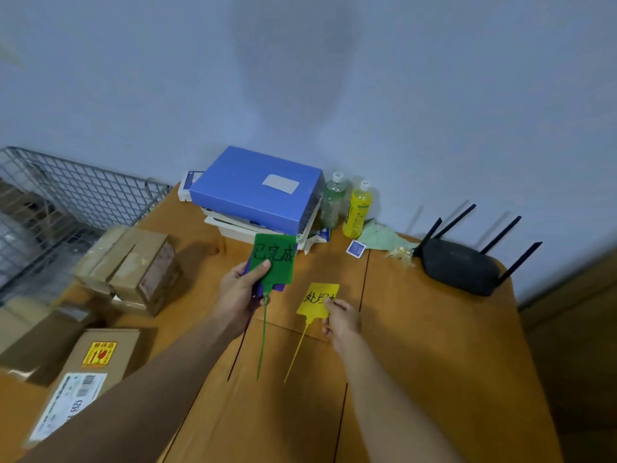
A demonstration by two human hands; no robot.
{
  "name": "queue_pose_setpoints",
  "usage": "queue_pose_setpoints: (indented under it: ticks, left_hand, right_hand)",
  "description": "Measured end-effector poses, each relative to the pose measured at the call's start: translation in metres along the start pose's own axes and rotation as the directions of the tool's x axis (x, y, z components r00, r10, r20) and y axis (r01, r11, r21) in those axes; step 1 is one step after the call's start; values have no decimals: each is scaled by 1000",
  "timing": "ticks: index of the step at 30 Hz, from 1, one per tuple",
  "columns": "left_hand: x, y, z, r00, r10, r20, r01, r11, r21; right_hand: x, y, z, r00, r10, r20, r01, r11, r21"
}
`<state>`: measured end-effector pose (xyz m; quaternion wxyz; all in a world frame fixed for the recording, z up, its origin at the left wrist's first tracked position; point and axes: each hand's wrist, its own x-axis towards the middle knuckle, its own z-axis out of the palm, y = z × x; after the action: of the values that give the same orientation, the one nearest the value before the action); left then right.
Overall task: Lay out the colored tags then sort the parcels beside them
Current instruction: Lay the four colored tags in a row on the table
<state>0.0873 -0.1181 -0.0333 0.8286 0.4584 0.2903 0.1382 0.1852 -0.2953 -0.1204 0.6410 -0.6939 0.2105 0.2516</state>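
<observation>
- Nearest, at far left, a labelled parcel (83, 372) lies on the wooden table (434, 345), with more parcels (133, 265) behind it.
- Left hand (238, 292) pinches a green tag (274, 262) by thumb, a purple tag (279, 287) stacked behind.
- Right hand (342, 320) grips a yellow tag (315, 300) by its lower corner, above the table.
- Black router (459, 267) sits far right.
</observation>
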Motion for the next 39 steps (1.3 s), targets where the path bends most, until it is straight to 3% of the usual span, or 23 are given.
queue_pose_setpoints:
  ticks: [9, 16, 19, 23, 25, 32, 39]
  left_hand:
    - [23, -22, -21, 999, -14, -29, 16, 998, 54]
    - [19, -9, -4, 999, -13, 40, 9, 996, 92]
    - [1, 1, 17, 994, -23, 106, 12, 995, 98]
    - [-28, 12, 60, 984, -21, 177, -6, 989, 149]
    - [-41, 15, 87, 977, -3, 211, -35, 984, 174]
    - [-95, 5, 183, 948, 33, 317, -74, 990, 118]
    - [-123, -39, 245, 967, -7, 256, 12, 1000, -19]
  right_hand:
    - [39, 22, 20, 1000, 20, -4, -20, 984, -176]
    - [24, 5, -3, 978, -167, -129, 100, 905, -413]
    - [-16, -30, -14, 957, -282, -67, 243, 907, -345]
    - [-100, -89, -32, 930, -325, 172, 331, 944, -10]
    - [-131, -110, -51, 897, -389, 209, 392, 920, 28]
    - [-162, -142, -144, 834, -536, 129, 543, 839, -26]
    - [-146, -139, -263, 863, -504, 34, 500, 862, 81]
